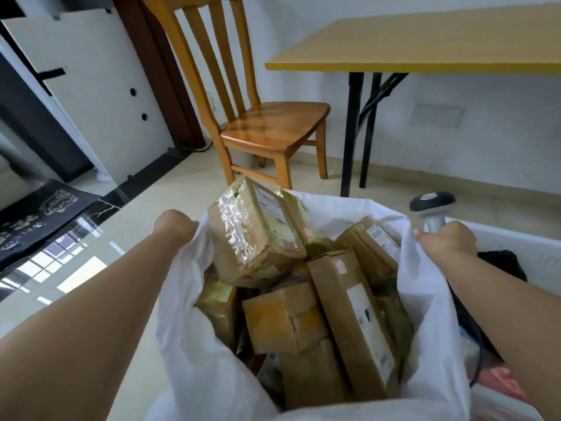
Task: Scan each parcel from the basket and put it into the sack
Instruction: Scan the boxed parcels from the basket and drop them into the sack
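Left hand (174,227) grips white plastic sack (194,329) rim, spreading its mouth | right hand (446,240) clutches grey handheld scanner (433,209) plus opposite rim | brown taped cardboard parcels (303,287) piled inside, nearly full

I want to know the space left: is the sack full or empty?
Nearly full: parcels are piled up to the sack's rim.

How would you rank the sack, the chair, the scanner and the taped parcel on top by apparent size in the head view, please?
1. sack, nearest the camera, which inflates it
2. chair, farther off, so likely larger in reality
3. taped parcel
4. scanner, partly hidden by the right hand
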`<state>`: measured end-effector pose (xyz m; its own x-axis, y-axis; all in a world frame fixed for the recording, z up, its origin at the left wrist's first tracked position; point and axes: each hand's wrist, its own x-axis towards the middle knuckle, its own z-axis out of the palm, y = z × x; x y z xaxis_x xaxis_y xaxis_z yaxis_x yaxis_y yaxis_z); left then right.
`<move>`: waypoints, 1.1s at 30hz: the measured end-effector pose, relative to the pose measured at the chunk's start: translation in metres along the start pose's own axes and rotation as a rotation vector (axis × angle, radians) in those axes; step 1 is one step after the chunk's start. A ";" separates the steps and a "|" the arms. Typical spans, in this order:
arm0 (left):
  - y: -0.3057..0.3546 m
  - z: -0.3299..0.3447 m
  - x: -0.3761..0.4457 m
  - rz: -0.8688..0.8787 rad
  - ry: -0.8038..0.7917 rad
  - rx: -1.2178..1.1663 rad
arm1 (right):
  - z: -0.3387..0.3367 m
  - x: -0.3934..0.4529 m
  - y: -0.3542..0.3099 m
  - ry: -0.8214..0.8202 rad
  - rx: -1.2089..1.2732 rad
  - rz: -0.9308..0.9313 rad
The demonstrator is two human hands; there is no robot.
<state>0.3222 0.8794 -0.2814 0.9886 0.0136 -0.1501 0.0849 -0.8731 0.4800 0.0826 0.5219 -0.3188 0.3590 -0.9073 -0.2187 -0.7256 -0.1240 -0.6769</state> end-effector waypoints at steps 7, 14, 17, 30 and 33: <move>0.013 0.027 0.007 -0.039 -0.044 0.075 | 0.032 0.030 -0.001 -0.123 0.073 0.104; 0.001 0.036 0.006 -0.126 0.141 -0.318 | 0.042 0.026 0.003 -0.014 0.108 0.112; 0.000 0.028 0.002 -0.097 0.190 -0.354 | 0.036 0.023 -0.004 0.050 0.199 0.094; 0.031 -0.040 -0.056 0.113 0.511 -0.776 | -0.035 -0.024 -0.030 0.249 0.518 -0.059; 0.027 -0.042 -0.069 0.182 0.458 -0.787 | -0.041 -0.032 -0.024 0.220 0.507 -0.090</move>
<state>0.2618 0.8752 -0.2213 0.9335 0.2459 0.2609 -0.1822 -0.3012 0.9360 0.0647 0.5378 -0.2666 0.2359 -0.9713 -0.0291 -0.3049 -0.0455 -0.9513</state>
